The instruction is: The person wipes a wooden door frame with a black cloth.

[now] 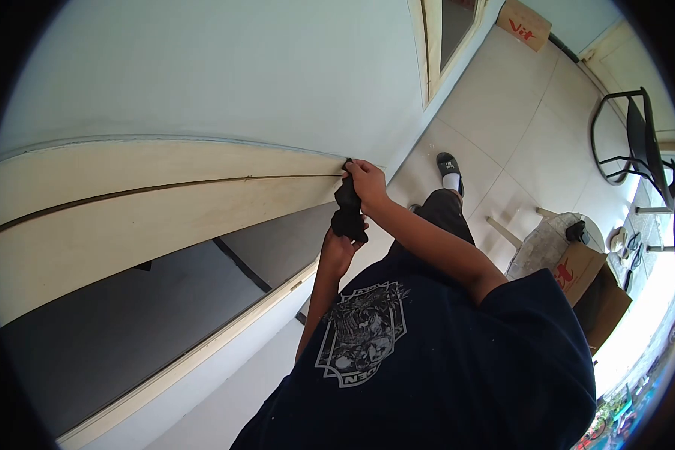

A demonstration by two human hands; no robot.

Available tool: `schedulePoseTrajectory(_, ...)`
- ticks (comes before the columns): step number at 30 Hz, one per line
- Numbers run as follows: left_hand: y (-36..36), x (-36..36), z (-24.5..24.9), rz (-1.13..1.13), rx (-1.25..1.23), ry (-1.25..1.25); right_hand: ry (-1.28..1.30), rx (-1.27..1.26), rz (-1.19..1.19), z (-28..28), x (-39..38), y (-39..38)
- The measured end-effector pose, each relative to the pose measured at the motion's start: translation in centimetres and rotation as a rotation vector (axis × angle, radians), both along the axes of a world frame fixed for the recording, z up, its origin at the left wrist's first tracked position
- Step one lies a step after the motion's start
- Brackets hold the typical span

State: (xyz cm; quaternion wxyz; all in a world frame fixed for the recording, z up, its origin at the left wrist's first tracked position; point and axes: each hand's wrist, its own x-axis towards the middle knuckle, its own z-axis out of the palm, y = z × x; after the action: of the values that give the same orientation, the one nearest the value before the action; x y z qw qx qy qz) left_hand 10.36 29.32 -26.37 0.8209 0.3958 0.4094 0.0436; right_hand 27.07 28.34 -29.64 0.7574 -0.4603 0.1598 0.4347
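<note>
My right hand (369, 184) is closed, its fingertips pinching the upper end of a bunched black cloth (346, 199) at the end of a cream wooden frame (277, 196). The cloth hangs down from there to my left hand (340, 252), which is closed around its lower part. Some of the left fingers are hidden behind the cloth. A narrow dark groove (187, 181) runs along the frame toward my right fingertips. Below the frame are dark panes (165, 292).
A pale wall (225, 75) rises above the frame. To the right, a round stool (536, 251) stands on the tiled floor (495, 120) beside an open cardboard box (600, 300). A black chair (641, 142) is farther right, and another cardboard box (523, 26) lies at the far end.
</note>
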Motion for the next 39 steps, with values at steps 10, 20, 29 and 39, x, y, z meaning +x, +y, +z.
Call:
schedulePoseTrajectory(10,-0.5,0.1,-0.1,0.018,-0.017,0.016,0.086,-0.004,-0.005,-1.1,0.5,-0.3)
schedulePoseTrajectory(20,-1.1,-0.4,0.6,0.078,0.005,0.074,-0.151,-0.092,-0.014,-1.7,0.3,0.2)
schedulePoseTrajectory(29,-2.9,-0.8,1.6,0.028,-0.015,0.091,-0.564,-0.081,0.049,-2.7,-0.1,-2.2)
schedulePoseTrajectory(39,-2.6,-2.3,0.0,-0.2,0.142,0.309,-0.253,-0.137,0.322,-5.1,-0.2,-5.5)
